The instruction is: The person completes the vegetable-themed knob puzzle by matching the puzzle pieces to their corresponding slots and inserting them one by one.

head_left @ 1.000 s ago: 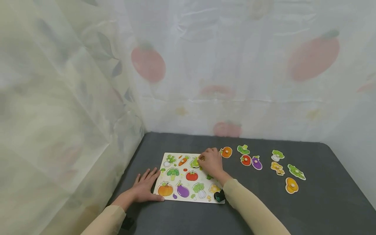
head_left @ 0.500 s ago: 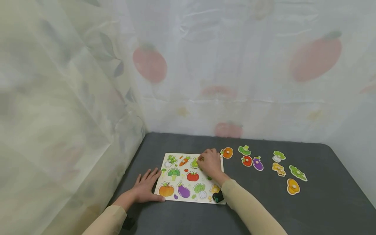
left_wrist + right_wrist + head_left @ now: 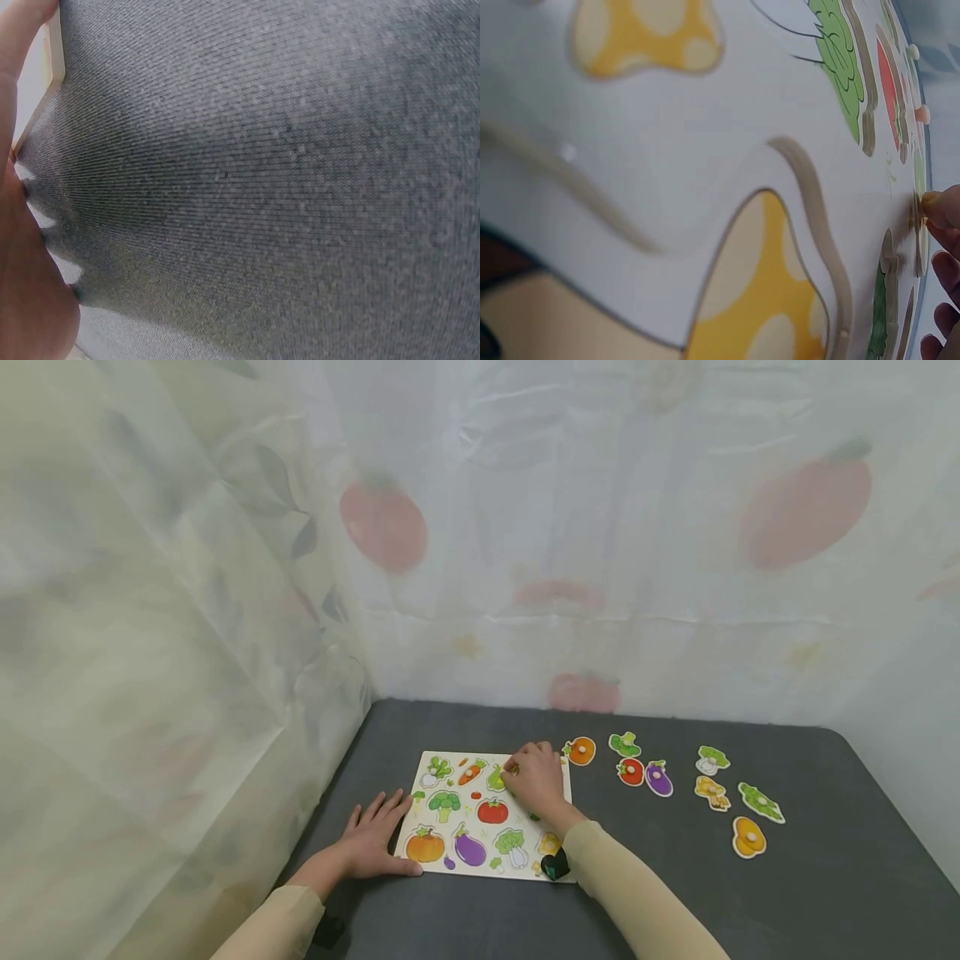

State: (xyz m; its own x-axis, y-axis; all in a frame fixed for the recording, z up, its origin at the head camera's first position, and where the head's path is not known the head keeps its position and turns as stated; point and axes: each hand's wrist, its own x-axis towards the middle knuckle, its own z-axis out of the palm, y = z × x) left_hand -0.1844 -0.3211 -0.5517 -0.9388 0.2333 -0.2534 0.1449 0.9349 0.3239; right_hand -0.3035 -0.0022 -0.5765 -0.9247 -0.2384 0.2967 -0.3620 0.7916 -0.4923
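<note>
A white vegetable puzzle board (image 3: 465, 797) lies flat on the dark table. At its far right part my right hand (image 3: 536, 777) pinches the small knob of a yellow-green vegetable puzzle piece (image 3: 496, 777), right over the board. The right wrist view has the thumb and fingertips (image 3: 946, 206) on that knob, with the piece close against the board. My left hand (image 3: 371, 839) rests spread at the near left corner, thumb along the near edge and fingers at the left edge. In the left wrist view the board's corner (image 3: 52, 64) shows beside the thumb.
Right of the board lie several loose knobbed pieces: a pumpkin (image 3: 580, 751), broccoli (image 3: 624, 744), tomato (image 3: 630, 771), eggplant (image 3: 659, 778), cabbage (image 3: 711, 760), yellow mushroom-like piece (image 3: 712, 792), green pod (image 3: 761, 802) and yellow piece (image 3: 748, 837). Printed curtains stand behind and left.
The yellow-green piece has shifted slightly under my right fingers, at nearly the same spot on the board. My left hand keeps its place at the board's edge.
</note>
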